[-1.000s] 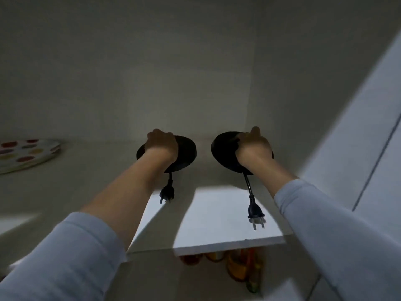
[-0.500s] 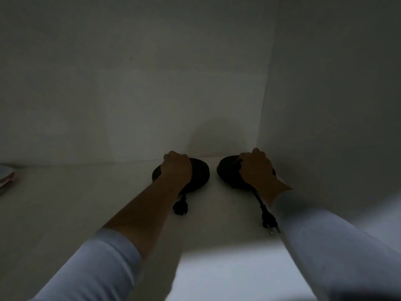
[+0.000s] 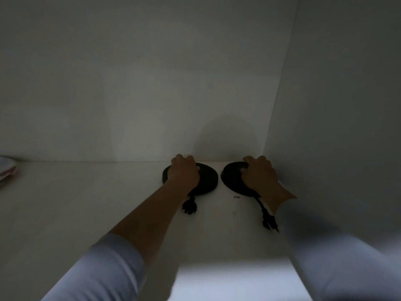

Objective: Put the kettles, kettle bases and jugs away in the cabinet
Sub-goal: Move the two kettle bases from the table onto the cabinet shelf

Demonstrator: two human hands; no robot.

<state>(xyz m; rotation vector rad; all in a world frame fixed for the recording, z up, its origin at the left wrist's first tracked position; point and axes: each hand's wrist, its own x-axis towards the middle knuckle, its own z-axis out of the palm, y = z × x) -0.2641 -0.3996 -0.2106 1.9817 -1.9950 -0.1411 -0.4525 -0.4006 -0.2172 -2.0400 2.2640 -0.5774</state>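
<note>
Two round black kettle bases lie side by side on the white cabinet shelf (image 3: 86, 213), deep near the back right corner. My left hand (image 3: 184, 172) grips the left kettle base (image 3: 208, 179), whose short cord ends in a plug (image 3: 189, 207) toward me. My right hand (image 3: 259, 172) grips the right kettle base (image 3: 233, 179), close to the right wall; its cord and plug (image 3: 269, 222) trail along the shelf beside my wrist. Both bases rest flat or nearly flat on the shelf. No kettles or jugs are in view.
A plate edge (image 3: 7, 170) shows at the far left of the shelf. The cabinet's back wall (image 3: 152, 94) stands just behind the bases, and the right side wall (image 3: 336, 105) is next to my right hand. The interior is dim.
Both hands have carried the bases from above the shelf's front edge deep into the cabinet and lowered them onto the shelf. The plugs now lie on the shelf.
</note>
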